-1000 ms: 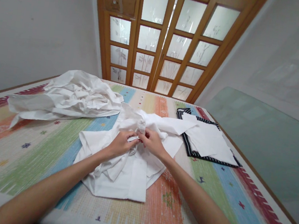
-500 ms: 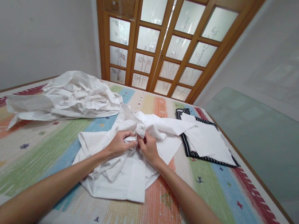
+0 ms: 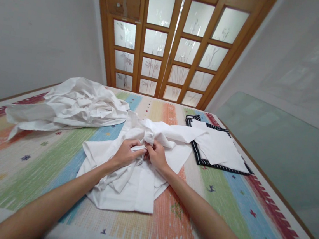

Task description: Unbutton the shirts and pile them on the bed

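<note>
In front of me a white shirt (image 3: 134, 194) lies spread on the table, its upper part bunched up. My left hand (image 3: 127, 153) pinches a fold of it near the middle, thumb pressed against the fingers. Right beside it, my right hand (image 3: 156, 155) grips the same bunched cloth, the fingertips of both hands nearly touching. A small gathered knob of fabric stands just above the fingers. What exactly sits between the fingertips, such as a button, is too small to tell.
A crumpled heap of white cloth (image 3: 82, 103) lies at the back left. At the right rests a folded white piece (image 3: 220, 145) on black striped fabric (image 3: 197, 156). A colourful striped cloth (image 3: 45, 159) covers the table. Wooden glazed doors (image 3: 172, 43) stand behind.
Both hands stay at the same spot on the shirt, with only slight finger movement. The whole view has shifted a little.
</note>
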Motion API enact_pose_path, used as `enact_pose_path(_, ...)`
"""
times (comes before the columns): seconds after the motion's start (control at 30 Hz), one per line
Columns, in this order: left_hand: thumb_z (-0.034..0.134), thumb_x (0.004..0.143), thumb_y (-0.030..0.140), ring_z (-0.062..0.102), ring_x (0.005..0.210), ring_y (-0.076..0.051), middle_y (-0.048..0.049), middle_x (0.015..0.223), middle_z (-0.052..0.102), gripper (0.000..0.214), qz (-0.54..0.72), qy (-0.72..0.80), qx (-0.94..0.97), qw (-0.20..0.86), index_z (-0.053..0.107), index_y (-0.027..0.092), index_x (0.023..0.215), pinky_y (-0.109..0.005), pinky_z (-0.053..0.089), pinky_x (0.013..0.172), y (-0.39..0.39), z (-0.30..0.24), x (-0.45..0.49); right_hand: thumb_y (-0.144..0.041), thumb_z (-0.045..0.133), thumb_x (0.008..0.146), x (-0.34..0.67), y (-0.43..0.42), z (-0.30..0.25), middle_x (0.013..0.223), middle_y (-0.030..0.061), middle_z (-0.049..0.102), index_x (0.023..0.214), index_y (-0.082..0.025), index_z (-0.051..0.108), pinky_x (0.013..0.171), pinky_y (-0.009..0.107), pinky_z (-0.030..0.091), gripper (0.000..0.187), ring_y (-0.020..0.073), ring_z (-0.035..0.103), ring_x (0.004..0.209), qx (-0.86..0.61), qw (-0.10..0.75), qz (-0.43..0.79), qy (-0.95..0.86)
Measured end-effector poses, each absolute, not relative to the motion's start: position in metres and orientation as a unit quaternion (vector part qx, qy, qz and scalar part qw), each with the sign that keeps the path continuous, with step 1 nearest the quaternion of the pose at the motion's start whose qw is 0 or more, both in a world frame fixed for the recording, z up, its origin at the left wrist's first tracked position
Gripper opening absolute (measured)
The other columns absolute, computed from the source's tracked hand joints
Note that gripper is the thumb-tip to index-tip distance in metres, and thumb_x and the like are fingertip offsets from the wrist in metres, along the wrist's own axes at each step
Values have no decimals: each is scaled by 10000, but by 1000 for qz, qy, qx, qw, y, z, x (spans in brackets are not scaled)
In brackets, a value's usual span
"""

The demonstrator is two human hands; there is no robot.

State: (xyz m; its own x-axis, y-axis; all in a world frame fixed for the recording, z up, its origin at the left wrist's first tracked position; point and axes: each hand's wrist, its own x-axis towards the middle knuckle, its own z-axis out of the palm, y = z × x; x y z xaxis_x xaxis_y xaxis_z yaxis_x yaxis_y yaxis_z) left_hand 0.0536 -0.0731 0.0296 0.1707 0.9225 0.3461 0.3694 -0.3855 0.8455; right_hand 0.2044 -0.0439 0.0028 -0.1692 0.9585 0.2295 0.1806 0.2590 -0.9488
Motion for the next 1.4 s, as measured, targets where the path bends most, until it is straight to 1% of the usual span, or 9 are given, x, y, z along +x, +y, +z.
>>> enact_pose_path(0.23, 681, 711, 272, 573, 627, -129, 8, 627, 648, 153, 457, 459, 698, 306, 666, 142, 631, -224, 433, 619, -70, 26, 52, -371, 495, 827, 200, -50, 6, 530, -23, 544, 739, -197, 562, 455, 229, 375, 205, 141, 523, 492, -466, 471, 356, -659)
enact_pose_path(0.37, 676, 720, 307, 582, 635, -141, -3, 642, 659, 182, 440, 459, 708, 308, 669, 137, 655, -231, 440, 612, -71, 30, 52, -332, 493, 807, 200, -50, 9, 568, -12, 566, 710, -197, 562, 472, 230, 392, 180, 142, 531, 527, -470, 476, 334, -664)
enact_pose_path(0.53, 621, 799, 385, 607, 664, -151, -24, 674, 685, 280, 440, 444, 711, 324, 670, 136, 680, -245, 467, 655, -77, 39, 53, -390, 515, 790, 202, -47, 7, 527, -31, 556, 734, -198, 540, 403, 233, 393, 202, 134, 520, 434, -446, 472, 432, -626)
enact_pose_path(0.67, 643, 785, 367, 624, 666, -160, -31, 691, 703, 247, 443, 442, 711, 322, 685, 139, 697, -252, 478, 655, -76, 38, 52, -430, 531, 769, 201, -46, 7, 475, -44, 537, 727, -202, 513, 338, 226, 369, 232, 130, 505, 363, -432, 464, 489, -599)
enact_pose_path(0.83, 670, 756, 360, 625, 665, -159, -27, 690, 705, 220, 460, 449, 712, 281, 690, 151, 691, -252, 477, 657, -74, 31, 53, -442, 533, 764, 200, -46, 8, 471, -39, 549, 722, -204, 504, 321, 227, 367, 244, 135, 511, 353, -448, 460, 497, -584)
enact_pose_path(1.0, 714, 728, 408, 587, 591, -132, -11, 629, 679, 260, 469, 458, 715, 243, 677, 162, 654, -224, 440, 586, -76, 29, 54, -416, 515, 773, 206, -39, 7, 440, -41, 546, 700, -214, 478, 333, 221, 367, 218, 143, 536, 361, -475, 469, 455, -590)
enact_pose_path(1.1, 700, 745, 405, 594, 598, -131, -12, 653, 692, 250, 452, 450, 734, 233, 688, 164, 682, -218, 439, 588, -75, 36, 49, -409, 501, 770, 217, -31, 14, 428, -43, 537, 684, -222, 465, 314, 223, 339, 209, 142, 519, 342, -484, 482, 437, -585)
enact_pose_path(1.2, 680, 763, 407, 617, 631, -142, -17, 695, 711, 248, 442, 450, 747, 210, 702, 165, 711, -217, 448, 605, -72, 49, 40, -364, 503, 753, 234, -20, 28, 407, -56, 508, 656, -231, 446, 306, 223, 319, 175, 132, 486, 326, -495, 511, 407, -573)
enact_pose_path(1.4, 667, 778, 398, 648, 670, -157, -13, 731, 728, 225, 483, 467, 732, 109, 717, 182, 741, -216, 473, 648, -61, 86, 16, -256, 519, 746, 276, 6, 74, 390, -70, 489, 650, -232, 417, 303, 212, 366, 143, 131, 506, 324, -531, 577, 364, -502)
